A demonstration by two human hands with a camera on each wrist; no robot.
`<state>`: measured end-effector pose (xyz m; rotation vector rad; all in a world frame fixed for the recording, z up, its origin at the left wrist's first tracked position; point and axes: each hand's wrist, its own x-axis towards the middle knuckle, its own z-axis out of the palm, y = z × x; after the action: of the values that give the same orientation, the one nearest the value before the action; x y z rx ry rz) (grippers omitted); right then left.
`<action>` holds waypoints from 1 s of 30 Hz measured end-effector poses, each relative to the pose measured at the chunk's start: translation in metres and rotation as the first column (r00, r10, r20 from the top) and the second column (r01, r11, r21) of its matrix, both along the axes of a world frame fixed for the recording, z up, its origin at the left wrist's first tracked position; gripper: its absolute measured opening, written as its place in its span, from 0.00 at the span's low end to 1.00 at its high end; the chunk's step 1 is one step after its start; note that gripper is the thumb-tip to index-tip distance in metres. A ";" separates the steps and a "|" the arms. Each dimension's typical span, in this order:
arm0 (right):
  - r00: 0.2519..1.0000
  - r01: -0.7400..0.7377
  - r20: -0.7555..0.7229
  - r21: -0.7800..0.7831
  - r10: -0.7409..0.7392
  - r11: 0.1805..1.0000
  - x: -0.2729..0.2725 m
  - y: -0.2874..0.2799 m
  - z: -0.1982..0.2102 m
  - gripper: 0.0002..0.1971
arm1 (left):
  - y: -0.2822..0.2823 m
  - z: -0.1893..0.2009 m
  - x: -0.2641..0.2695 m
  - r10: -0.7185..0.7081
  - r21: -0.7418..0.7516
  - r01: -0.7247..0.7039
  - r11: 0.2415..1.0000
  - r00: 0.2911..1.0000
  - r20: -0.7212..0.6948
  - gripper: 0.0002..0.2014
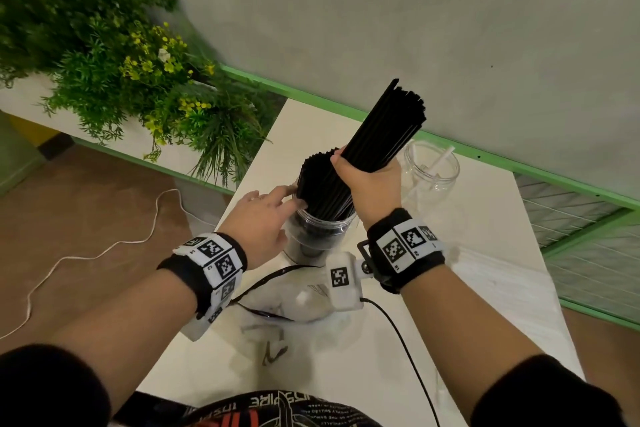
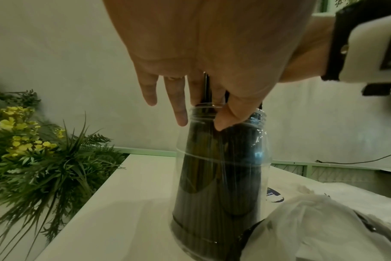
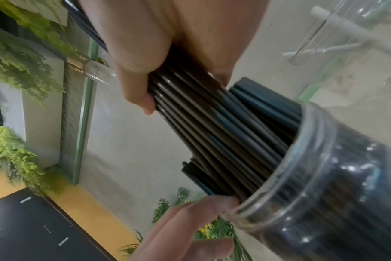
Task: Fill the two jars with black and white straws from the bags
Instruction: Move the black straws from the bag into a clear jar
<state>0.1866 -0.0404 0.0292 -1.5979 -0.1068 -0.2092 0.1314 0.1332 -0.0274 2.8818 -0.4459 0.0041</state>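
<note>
My left hand (image 1: 260, 218) lies with straight fingers against the rim of the near jar (image 1: 317, 232), which stands on the white table (image 1: 485, 288) packed with black straws (image 1: 322, 184). My right hand (image 1: 372, 184) clenches another black bundle (image 1: 388, 125), tilted, its lower ends in that jar. Farther right, the second jar (image 1: 433, 166) holds a few white straws (image 1: 441, 159).

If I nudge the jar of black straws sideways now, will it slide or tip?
Probably tip: the jar is tall and clear, likely light plastic, and its black straws stick out well above the rim. The left hand at the rim probably steadies it, while the right hand grips another bundle.
</note>
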 end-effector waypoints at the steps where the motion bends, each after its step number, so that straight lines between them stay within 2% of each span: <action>1: 1.000 -0.003 -0.011 -0.013 0.003 1.000 0.000 -0.001 -0.003 0.10 | 0.002 0.000 -0.001 -0.001 0.000 0.001 1.000 1.000 -0.007 0.30; 5: 0.999 -0.019 -0.043 -0.036 0.018 0.999 0.005 -0.007 -0.008 0.12 | 0.010 -0.001 -0.001 -0.011 -0.160 -0.001 0.987 0.997 -0.072 0.30; 8: 0.995 -0.085 -0.067 -0.104 0.078 0.991 0.007 -0.011 -0.007 0.13 | 0.014 0.005 0.003 0.020 -0.317 -0.045 0.947 0.996 -0.082 0.26; 11: 0.989 -0.118 -0.100 -0.124 0.106 0.985 0.008 -0.015 -0.005 0.17 | 0.011 0.018 0.011 0.075 -0.484 -0.095 0.870 0.995 -0.061 0.22; 15: 0.982 -0.184 -0.068 -0.156 0.175 0.970 0.007 -0.016 -0.001 0.09 | -0.003 0.044 0.027 0.088 -0.655 -0.119 0.746 0.993 -0.080 0.23; 17: 0.978 -0.205 -0.068 -0.140 0.197 0.969 0.006 -0.016 0.001 0.10 | -0.012 0.055 0.034 0.056 -0.664 -0.121 0.738 0.991 -0.118 0.28; 21: 0.964 -0.257 -0.121 -0.175 0.238 0.950 0.006 -0.016 0.007 0.11 | -0.027 0.068 0.044 0.041 -0.602 -0.137 0.786 0.984 -0.171 0.33; 26: 0.985 -0.174 -0.063 -0.292 0.163 0.940 0.010 -0.024 0.014 0.14 | -0.034 0.073 0.049 0.097 -0.547 -0.173 0.819 0.982 -0.164 0.18; 30: 0.987 -0.153 -0.010 -0.345 0.159 0.926 0.012 -0.030 0.019 0.18 | -0.030 0.073 0.045 0.112 -0.543 -0.197 0.816 0.976 -0.185 0.16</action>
<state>0.1991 -0.0705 0.0477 -1.9275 -0.2981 -0.0831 0.1767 0.1036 0.0453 2.3038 -0.1414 -0.0409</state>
